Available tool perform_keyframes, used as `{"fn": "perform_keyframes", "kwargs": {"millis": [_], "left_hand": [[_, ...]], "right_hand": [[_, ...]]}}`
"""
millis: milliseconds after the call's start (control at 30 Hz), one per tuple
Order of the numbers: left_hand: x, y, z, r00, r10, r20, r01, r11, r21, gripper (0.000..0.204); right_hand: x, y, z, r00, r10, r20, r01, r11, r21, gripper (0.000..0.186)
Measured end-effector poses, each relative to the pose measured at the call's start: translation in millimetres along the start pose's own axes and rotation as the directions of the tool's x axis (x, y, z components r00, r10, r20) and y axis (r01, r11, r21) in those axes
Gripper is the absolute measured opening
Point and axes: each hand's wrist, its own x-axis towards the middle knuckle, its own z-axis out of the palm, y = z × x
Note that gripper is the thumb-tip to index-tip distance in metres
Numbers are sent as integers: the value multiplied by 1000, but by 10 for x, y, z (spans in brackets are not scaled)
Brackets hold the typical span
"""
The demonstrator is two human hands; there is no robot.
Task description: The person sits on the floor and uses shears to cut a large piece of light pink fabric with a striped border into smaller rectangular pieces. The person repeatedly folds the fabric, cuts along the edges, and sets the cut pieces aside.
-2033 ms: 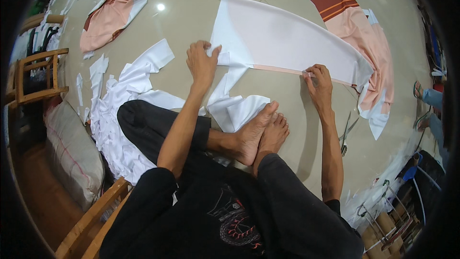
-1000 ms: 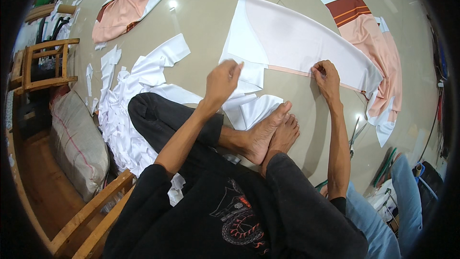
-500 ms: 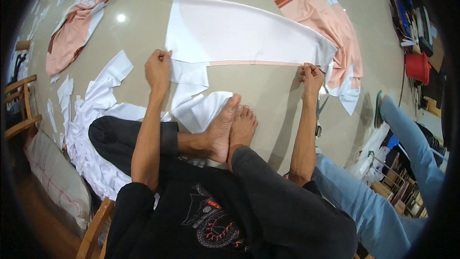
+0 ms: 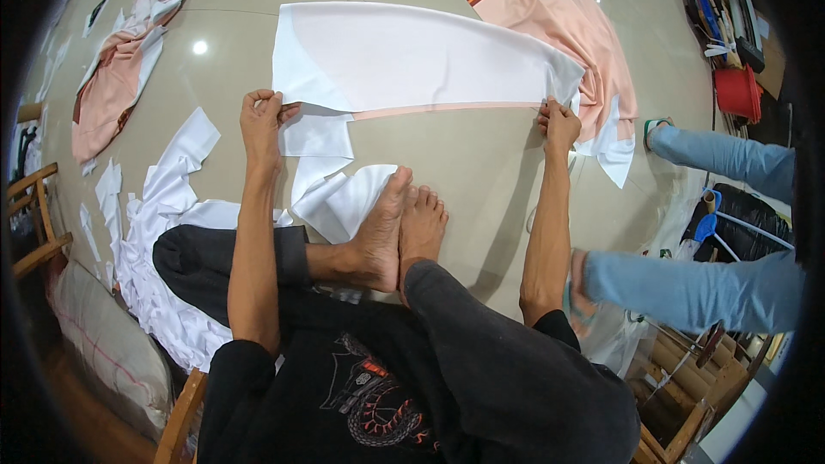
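Note:
A large fabric panel, white on its upper face with a peach edge along the near side, lies spread on the floor in front of me. My left hand pinches its near left corner. With closed fingers, my right hand grips the panel's near right corner. Beyond that corner lies a crumpled peach cloth with a brown, orange-striped band and white edges. White fabric scraps lie beside my left hand. Something partly hidden behind my right forearm cannot be made out.
A heap of white offcuts lies at my left, with another peach cloth farther off. A pale sack and wooden chair stand left. A person in blue trousers walks at right, near a red bucket.
The view has shifted slightly, while both hands keep hold of the panel's near corners. The person in blue trousers has stepped, their legs now in a different position at right.

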Motion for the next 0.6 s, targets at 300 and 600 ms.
{"fn": "perform_keyframes", "kwargs": {"millis": [300, 600], "left_hand": [[23, 18, -126, 999, 40, 35, -44, 991, 127, 26], [-77, 181, -13, 998, 61, 24, -65, 944, 323, 23]], "right_hand": [[239, 139, 23, 991, -121, 52, 118, 991, 66, 23], [403, 81, -126, 992, -22, 123, -1, 983, 182, 22]]}}
